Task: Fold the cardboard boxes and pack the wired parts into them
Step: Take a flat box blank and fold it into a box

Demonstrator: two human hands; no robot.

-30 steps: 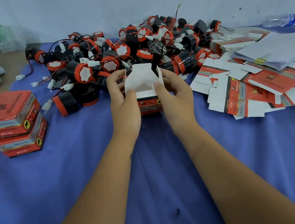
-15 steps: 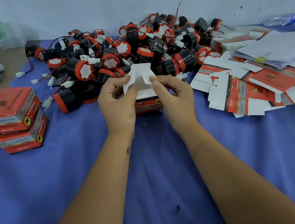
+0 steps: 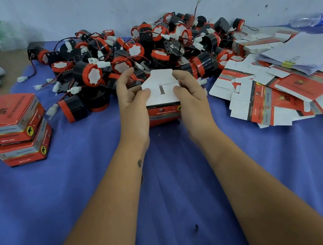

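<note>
Blue cloth (image 3: 83, 195) covers the table. Heap of wired parts (image 3: 146, 47) lies far centre; flat box blanks (image 3: 273, 94) right, packed boxes (image 3: 14, 126) left. Cardboard box (image 3: 163, 101) stands near the heap, between both hands, white end flaps uppermost, long axis left to right. Left hand (image 3: 132, 105) and right hand (image 3: 191, 97) each grip a side, thumbs pressing the flaps down. Judged: flaps not yet tucked; heap lies just beyond, equally near either hand
</note>
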